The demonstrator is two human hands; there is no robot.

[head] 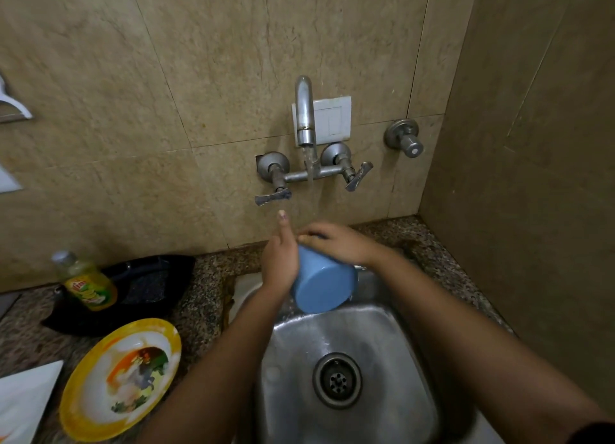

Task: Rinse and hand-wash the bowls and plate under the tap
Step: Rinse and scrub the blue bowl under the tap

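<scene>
Small blue plastic bowl (324,287) tilted under running steel wall tap (306,111); my right hand (336,244) grips its rim, left hand (279,260) against its side w/ fingers hidden. Yellow-rimmed picture plate (119,380), lower left of tap, prob still unwashed

The inside of the blue bowl (321,287) faces away, unseen. At lower left a white sheet (23,400) is cut off. The label on the bottle (88,285) is too blurred to read.

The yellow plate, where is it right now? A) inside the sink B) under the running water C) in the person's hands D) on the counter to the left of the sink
D: the yellow plate lies on the speckled counter left of the sink, while the left hand and right hand hold the blue bowl.
</scene>
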